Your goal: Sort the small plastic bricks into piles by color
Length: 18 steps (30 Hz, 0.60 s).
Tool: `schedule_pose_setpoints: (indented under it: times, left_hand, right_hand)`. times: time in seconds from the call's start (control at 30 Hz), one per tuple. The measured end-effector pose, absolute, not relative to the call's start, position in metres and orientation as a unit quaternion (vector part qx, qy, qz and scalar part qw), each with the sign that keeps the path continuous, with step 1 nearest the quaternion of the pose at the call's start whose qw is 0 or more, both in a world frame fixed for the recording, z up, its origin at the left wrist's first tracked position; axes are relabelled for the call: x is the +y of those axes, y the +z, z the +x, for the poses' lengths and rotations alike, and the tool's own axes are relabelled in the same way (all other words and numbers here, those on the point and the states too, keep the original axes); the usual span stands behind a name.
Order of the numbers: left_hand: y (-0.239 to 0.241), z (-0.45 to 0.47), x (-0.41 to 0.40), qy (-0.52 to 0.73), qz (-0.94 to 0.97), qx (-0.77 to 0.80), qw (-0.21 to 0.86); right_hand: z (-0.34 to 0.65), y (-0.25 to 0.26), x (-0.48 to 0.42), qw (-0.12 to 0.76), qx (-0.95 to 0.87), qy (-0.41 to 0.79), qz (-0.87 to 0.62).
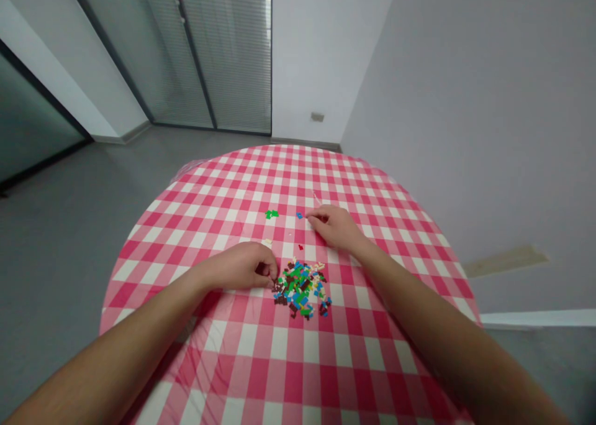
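Note:
A heap of small building bricks (302, 288) in green, blue, brown, white and yellow lies on the checked tablecloth. My left hand (244, 266) is at the heap's left edge, thumb and fingers pinched together beside some brown bricks; whether a brick is between the fingertips is too small to tell. Farther out, my right hand (333, 225) is closed in a pinch just right of a few blue bricks (299, 215); anything in its fingertips cannot be made out. A small group of green bricks (272, 214) lies left of the blue ones. One red brick (300, 247) lies between heap and blue bricks.
The round table wears a pink-and-white checked cloth (298, 356). Pale bricks (267, 242) lie just beyond my left hand. A grey wall (488, 133) rises close on the right. Glass panels with blinds (223, 52) stand behind the table.

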<state>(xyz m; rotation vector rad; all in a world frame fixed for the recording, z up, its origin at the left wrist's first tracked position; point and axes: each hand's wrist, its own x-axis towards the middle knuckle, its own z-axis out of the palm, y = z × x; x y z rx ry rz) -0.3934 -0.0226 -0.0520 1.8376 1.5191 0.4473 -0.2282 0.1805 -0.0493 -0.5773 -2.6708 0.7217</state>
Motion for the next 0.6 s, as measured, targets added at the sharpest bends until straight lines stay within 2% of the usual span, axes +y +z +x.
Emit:
schedule_pose_setpoints:
  times: [0.27,0.6]
  left_hand:
    - [-0.051,-0.388,-0.021,0.182,0.705,0.615,0.303]
    - [-0.052,-0.387,-0.02,0.197,0.713,0.613,0.276]
  right_hand:
    - [-0.2,-0.047,0.149,0.078,-0.955,0.275,-0.074]
    - [-0.176,-0.037,0.168,-0.035,-0.94,0.33,-0.078]
